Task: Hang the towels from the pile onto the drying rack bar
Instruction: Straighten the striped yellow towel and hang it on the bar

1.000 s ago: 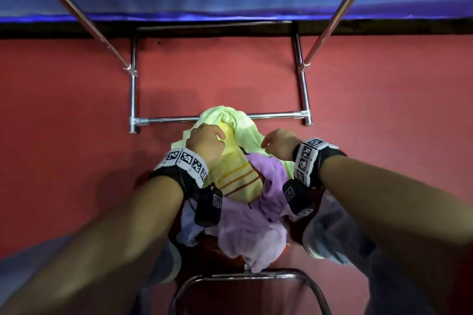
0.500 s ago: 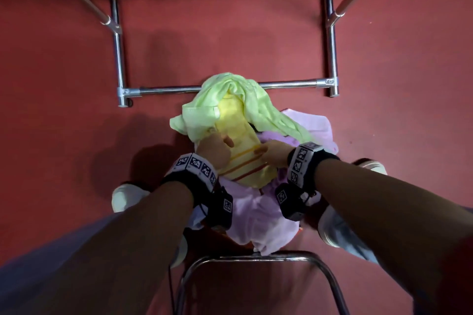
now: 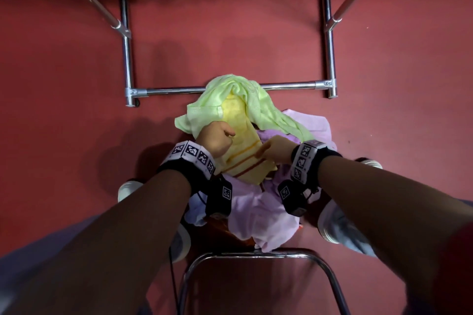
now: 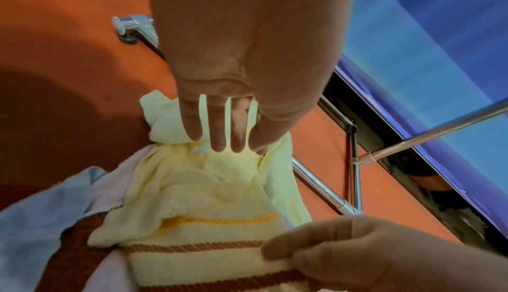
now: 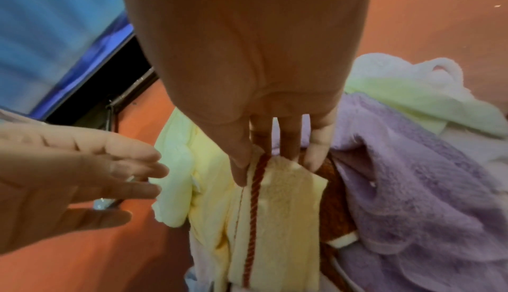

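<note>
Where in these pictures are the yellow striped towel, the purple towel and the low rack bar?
yellow striped towel (image 3: 240,140), head view, its plain upper part.
purple towel (image 5: 412,166), right wrist view, its fluffy middle.
low rack bar (image 3: 176,90), head view, its bare left stretch.

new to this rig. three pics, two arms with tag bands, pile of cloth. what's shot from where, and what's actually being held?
There is no robot here: a person works with bare hands, wearing tagged wristbands that carry cameras. The wide picture comes from a head camera looking down; the other two look along each hand from the wrists.

A pile of towels sits on a chair on the red floor: a green towel, a yellow striped towel, purple towels and a light blue one. Beyond it stands the chrome drying rack, with no towel seen hung on it.

The right hand pinches the yellow towel's striped edge between thumb and fingers. The left hand reaches for the towel with nearly straight fingers; no grip shows.
</note>
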Demonstrator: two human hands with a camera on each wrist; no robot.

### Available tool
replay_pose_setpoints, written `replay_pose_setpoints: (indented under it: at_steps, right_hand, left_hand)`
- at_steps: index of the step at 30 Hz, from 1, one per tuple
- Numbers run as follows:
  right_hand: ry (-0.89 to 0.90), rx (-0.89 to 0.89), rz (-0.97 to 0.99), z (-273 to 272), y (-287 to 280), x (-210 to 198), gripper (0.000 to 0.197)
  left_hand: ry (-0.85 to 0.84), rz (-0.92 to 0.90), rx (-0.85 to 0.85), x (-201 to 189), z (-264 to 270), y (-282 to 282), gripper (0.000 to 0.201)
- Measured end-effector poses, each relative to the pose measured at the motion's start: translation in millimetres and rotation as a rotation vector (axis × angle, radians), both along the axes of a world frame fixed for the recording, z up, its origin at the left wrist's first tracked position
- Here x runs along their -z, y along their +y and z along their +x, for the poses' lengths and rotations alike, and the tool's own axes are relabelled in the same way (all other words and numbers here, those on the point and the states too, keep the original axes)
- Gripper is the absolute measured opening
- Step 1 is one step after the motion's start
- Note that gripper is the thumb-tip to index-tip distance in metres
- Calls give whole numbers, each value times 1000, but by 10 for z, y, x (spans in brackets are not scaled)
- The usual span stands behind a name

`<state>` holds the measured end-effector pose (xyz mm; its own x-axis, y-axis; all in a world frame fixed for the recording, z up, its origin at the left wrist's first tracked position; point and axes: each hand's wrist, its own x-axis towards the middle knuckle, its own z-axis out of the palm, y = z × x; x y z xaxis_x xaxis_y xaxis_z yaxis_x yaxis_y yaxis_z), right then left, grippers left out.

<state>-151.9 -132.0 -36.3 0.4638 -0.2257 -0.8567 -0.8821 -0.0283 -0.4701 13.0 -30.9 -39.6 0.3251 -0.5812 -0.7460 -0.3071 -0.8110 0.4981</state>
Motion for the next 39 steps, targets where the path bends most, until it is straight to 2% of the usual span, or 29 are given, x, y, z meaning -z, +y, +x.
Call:
replay_pose_setpoints:
  at_steps: [2, 4, 6, 11, 14, 17, 22, 26, 31, 34, 36, 39]
  right_hand:
    - [10, 52, -49, 37, -42, -149, 26]
    - [17, 183, -31, 87, -94, -283, 26]
    - [-4, 242, 6, 153, -134, -490, 25]
    - [-167, 300, -33, 260, -199, -1119, 33]
    - [-263, 369, -44, 293, -236, -1600, 24]
    - [-343, 455, -48, 313, -224, -2069, 21]
    - [-509, 614, -28, 222, -123, -2816, 24]
    - [-593, 671, -44, 31, -66, -3349, 23]
    - [-687, 752, -79, -194, 9, -3936, 9]
    - [-729, 768, -94, -291, 52, -4216, 2]
    - [-754, 737, -92, -365, 98, -4373, 10]
    - [-782, 642, -115, -450, 170, -4573, 24]
  left_hand:
    - [7, -8, 5, -112, 9, -9, 30]
    - [9, -10, 9, -244, 11, -25, 29]
    - [23, -17, 21, -431, 5, -44, 25]
    - [72, -84, 47, -1033, -16, -62, 27]
    - [59, -161, 59, -1442, -76, -55, 30]
    - [81, -282, -11, -1855, -193, -63, 26]
    - [34, -461, -44, -2544, -441, -84, 26]
    - [-155, -538, 52, -3045, -581, -54, 18]
    - [-294, -657, 89, -3606, -735, 31, 4]
    - [-260, -716, 44, -3904, -775, 92, 21]
    - [-230, -745, -2, -4114, -808, 125, 27]
    - [-126, -791, -117, -4403, -838, 142, 21]
